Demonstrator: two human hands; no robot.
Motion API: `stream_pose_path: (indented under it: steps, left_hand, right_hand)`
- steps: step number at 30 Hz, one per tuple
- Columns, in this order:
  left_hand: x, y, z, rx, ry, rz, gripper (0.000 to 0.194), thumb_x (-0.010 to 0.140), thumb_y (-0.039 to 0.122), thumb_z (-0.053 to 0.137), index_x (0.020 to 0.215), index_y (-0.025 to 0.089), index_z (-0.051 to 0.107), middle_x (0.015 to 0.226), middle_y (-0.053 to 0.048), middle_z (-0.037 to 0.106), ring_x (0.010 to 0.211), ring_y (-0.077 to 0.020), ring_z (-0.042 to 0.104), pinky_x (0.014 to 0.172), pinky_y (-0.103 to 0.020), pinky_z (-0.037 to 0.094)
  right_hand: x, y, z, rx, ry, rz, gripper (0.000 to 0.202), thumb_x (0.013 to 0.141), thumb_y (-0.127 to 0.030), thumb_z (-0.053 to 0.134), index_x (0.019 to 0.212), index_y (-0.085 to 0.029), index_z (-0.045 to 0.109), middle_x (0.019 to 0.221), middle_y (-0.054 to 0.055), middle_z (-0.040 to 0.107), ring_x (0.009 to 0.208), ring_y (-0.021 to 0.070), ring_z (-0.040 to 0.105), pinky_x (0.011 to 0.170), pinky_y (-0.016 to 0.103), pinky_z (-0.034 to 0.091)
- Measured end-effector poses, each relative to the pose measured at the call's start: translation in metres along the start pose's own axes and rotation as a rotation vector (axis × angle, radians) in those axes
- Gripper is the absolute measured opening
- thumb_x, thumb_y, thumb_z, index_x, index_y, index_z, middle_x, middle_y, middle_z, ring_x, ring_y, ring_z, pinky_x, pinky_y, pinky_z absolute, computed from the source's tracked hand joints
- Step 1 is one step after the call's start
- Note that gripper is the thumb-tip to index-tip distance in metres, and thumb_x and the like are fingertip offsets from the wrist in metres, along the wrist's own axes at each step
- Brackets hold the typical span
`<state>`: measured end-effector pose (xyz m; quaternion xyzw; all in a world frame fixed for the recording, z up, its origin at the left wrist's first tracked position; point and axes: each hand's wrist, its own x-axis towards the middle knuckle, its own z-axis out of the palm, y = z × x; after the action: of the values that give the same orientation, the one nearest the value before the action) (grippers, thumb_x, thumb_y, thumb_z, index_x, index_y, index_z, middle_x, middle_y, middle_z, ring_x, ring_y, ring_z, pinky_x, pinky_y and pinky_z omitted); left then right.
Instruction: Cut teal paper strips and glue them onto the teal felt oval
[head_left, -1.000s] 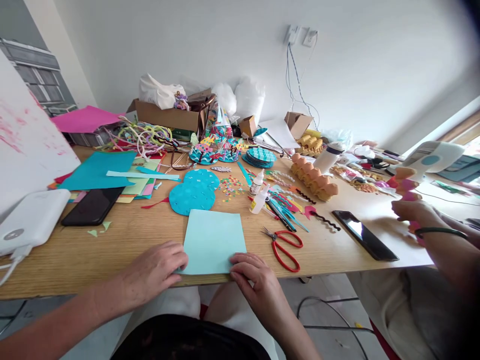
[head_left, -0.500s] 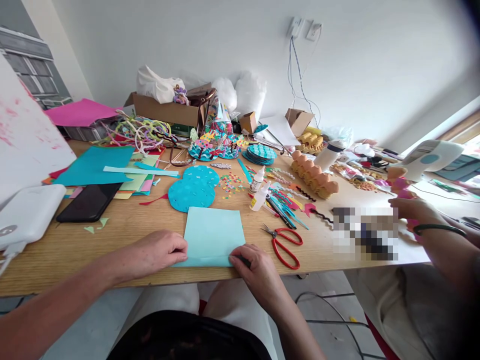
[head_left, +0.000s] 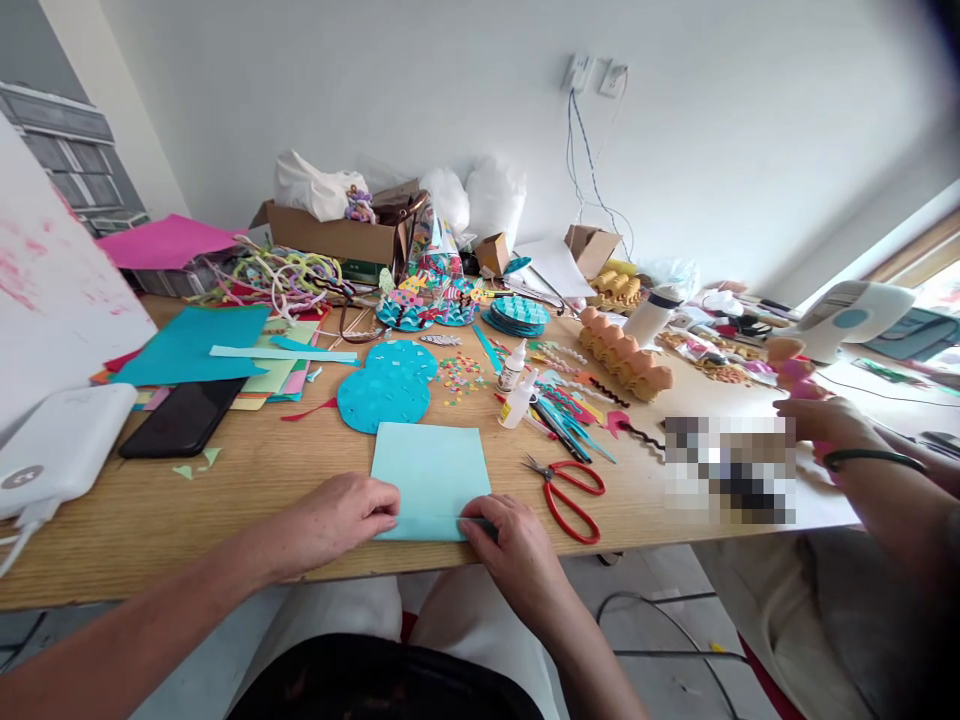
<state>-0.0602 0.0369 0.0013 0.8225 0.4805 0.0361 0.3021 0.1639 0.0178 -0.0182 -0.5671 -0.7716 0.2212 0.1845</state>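
Currently, paper axis: light-blue paper (head_left: 431,468) is looking about square, so its long axis is hard to tell; side edges are pointing away from the person, and a narrow folded strip is running left-right along the near edge.
Paper position: it is lying on the table (head_left: 225,490) near the front edge, between the hands, its main area extending beyond them.
Left hand: left hand (head_left: 349,520) is pinching the near-left end of the fold, thumb against finger.
Right hand: right hand (head_left: 514,540) is pinching the near-right end; the hands are staying apart, fold spanning between.
Scissors: red-handled scissors (head_left: 551,476) are lying just right of the paper, tips pointing away and left.
Labels: two small bottles (head_left: 517,402) are showing printed labels, too small to read.
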Motion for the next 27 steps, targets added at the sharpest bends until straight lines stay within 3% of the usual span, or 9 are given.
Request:
stream_pose_path:
  steps: [8, 17, 23, 27]
  left_hand:
    - [0.001, -0.002, 0.001, 0.017, 0.006, -0.017, 0.017, 0.082, 0.024, 0.039, 0.075, 0.02, 0.055, 0.07, 0.001, 0.059, 0.067, -0.0144, 0.054, 0.059, -0.021, 0.032]
    - [-0.001, -0.002, 0.006, 0.037, 0.072, 0.033, 0.02, 0.081, 0.019, 0.038, 0.071, 0.019, 0.056, 0.073, 0.0, 0.059, 0.069, -0.014, 0.054, 0.061, -0.022, 0.035]
    - [-0.001, -0.01, 0.014, 0.012, 0.086, 0.064, 0.025, 0.083, 0.018, 0.043, 0.096, 0.024, 0.063, 0.093, 0.0, 0.065, 0.085, -0.0154, 0.057, 0.075, -0.023, 0.039]
    - [-0.001, -0.013, 0.015, 0.029, 0.068, 0.087, 0.028, 0.085, 0.019, 0.045, 0.102, 0.026, 0.065, 0.094, 0.0, 0.066, 0.087, -0.0159, 0.058, 0.077, -0.023, 0.04]
  right_hand:
    - [-0.002, 0.002, 0.0, -0.028, 0.013, 0.016, 0.007, 0.081, -0.021, 0.057, 0.079, -0.021, 0.063, 0.079, 0.001, 0.065, 0.081, 0.017, 0.056, 0.073, 0.026, 0.034]
    - [-0.004, 0.002, 0.003, -0.047, 0.037, 0.019, 0.006, 0.08, -0.021, 0.057, 0.081, -0.021, 0.063, 0.081, 0.001, 0.065, 0.081, 0.0175, 0.056, 0.074, 0.027, 0.034]
    - [-0.006, 0.001, 0.002, -0.086, 0.043, 0.028, 0.007, 0.08, -0.02, 0.057, 0.082, -0.021, 0.064, 0.081, 0.002, 0.065, 0.082, 0.018, 0.056, 0.074, 0.028, 0.034]
    - [-0.009, 0.002, 0.001, -0.109, 0.049, 0.023, 0.009, 0.081, -0.019, 0.055, 0.081, -0.022, 0.064, 0.08, 0.001, 0.064, 0.08, 0.0173, 0.056, 0.073, 0.028, 0.033]
